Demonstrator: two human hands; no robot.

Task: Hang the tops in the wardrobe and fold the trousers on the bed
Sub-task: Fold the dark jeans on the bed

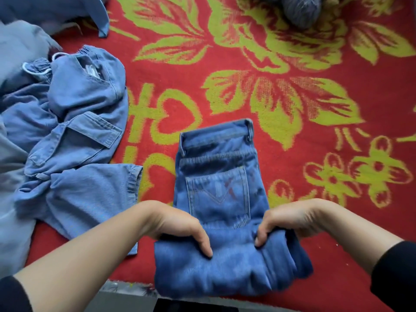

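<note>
A pair of dark blue jeans (pixel 221 183) lies folded lengthwise on the red and green flowered blanket (pixel 315 154), waistband away from me and a back pocket facing up. The near part is bunched into a thick fold at the bed's front edge. My left hand (pixel 180 226) grips that fold on its left side, thumb on top. My right hand (pixel 286 221) grips it on the right side, fingers curled into the denim. Light blue cargo trousers (pixel 76 131) with a white drawstring lie crumpled at the left.
More blue-grey garments (pixel 22 48) are heaped at the far left and top left. A grey fuzzy bundle (pixel 301 10) sits at the top edge. The bed's near edge (pixel 126 291) runs along the bottom of the view.
</note>
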